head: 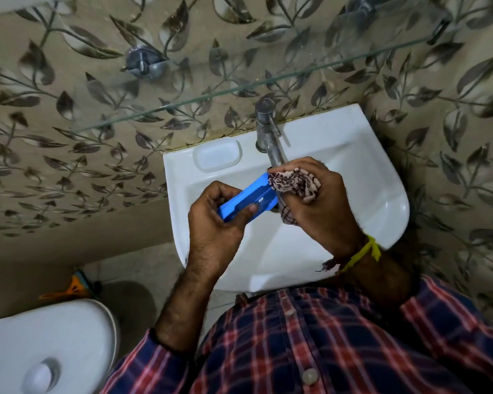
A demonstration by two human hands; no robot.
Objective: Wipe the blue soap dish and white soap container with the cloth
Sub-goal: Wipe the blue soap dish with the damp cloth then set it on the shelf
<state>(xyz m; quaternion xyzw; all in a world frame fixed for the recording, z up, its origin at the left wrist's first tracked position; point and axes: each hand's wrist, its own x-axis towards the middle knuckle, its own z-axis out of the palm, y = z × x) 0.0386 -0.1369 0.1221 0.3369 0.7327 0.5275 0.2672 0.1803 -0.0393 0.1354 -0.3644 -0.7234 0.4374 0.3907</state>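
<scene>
1. While the left hand grips the blue soap dish by its near end above the washbasin, the right hand clenches a bunched patterned cloth against the dish's far end, under the tap.
2. Wiping the blue dish appears to be the step in hand; the cloth covers only that far end.
3. Next, the cloth likely needs drawing along the dish toward the left thumb, which calls for shifting that grip.
4. Untouched, the white soap container sits on the basin ledge, left of the tap and apart from both hands.
</scene>
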